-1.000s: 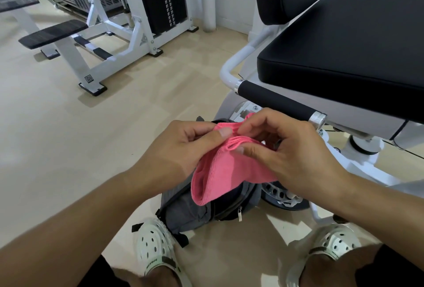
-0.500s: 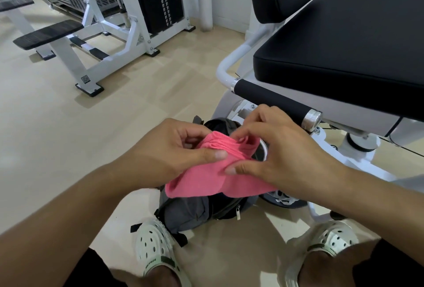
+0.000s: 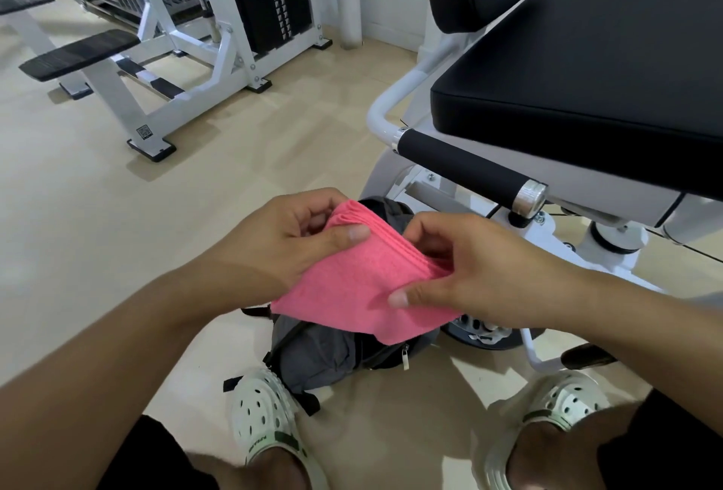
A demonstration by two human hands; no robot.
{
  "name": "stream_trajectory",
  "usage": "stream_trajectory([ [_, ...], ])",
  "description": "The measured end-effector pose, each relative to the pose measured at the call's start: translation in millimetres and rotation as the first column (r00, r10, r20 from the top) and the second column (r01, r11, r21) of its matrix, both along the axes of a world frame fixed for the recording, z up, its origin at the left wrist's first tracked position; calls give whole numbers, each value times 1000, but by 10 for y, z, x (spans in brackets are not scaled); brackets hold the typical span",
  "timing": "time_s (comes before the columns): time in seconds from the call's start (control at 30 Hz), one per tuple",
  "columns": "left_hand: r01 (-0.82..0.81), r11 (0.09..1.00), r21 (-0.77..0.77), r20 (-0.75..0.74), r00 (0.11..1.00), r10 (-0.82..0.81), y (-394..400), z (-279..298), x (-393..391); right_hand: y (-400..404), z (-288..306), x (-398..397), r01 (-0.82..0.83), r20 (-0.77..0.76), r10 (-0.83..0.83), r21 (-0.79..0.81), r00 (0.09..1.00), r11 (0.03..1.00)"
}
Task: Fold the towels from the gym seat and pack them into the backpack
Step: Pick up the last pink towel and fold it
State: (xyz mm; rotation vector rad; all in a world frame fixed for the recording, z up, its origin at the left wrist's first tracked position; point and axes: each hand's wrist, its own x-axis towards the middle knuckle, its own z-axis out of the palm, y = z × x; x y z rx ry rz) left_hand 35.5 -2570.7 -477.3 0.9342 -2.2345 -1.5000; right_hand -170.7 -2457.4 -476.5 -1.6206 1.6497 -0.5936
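Observation:
A folded pink towel (image 3: 358,282) is held flat between both hands, above the grey backpack (image 3: 317,352) that stands on the floor between my feet. My left hand (image 3: 281,243) pinches the towel's upper left corner, thumb on top. My right hand (image 3: 469,274) pinches its right edge, thumb on the top face and fingers underneath. The towel covers most of the backpack's opening. The black gym seat (image 3: 587,70) at upper right has nothing lying on its visible part.
A black padded handle bar (image 3: 465,166) juts out from the white seat frame just above the backpack. A white weight machine (image 3: 187,59) with a black footplate stands at the back left. My white clogs (image 3: 262,423) flank the backpack on the beige floor.
The towel went from hanging as a narrow fold to lying flatter and wider between my hands. Both hands shifted apart along its edges.

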Motion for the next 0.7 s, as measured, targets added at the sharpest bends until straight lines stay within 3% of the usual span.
stream_trajectory([
  [0.23, -41, 998, 51, 31, 999, 40, 0, 18, -23, 5, -21, 40, 38, 315, -68, 103, 947, 994],
  [0.3, -114, 991, 69, 118, 987, 106, -58, 12, 8, 15, -35, 56, 96, 481, -165, 165, 861, 982],
  [0.37, -254, 958, 133, 168, 958, 231, -152, -32, 61, 17, -53, 90, 179, 641, -285, 227, 713, 957],
  [0.47, -452, 779, 435, 147, 889, 434, -260, -72, 130, -1, -62, 124, 287, 766, -361, 238, 531, 928],
  [0.57, -266, 624, 735, 125, 957, 260, -208, -96, 100, -24, -29, 132, 347, 849, -349, 213, 398, 914],
  [0.63, -154, 586, 795, 79, 985, 152, -81, -54, 24, -39, -19, 134, 366, 867, -360, 229, 345, 902],
  [0.7, -137, 602, 787, 19, 980, 199, 26, 3, -50, -55, -48, 139, 373, 856, -392, 260, 338, 891],
])
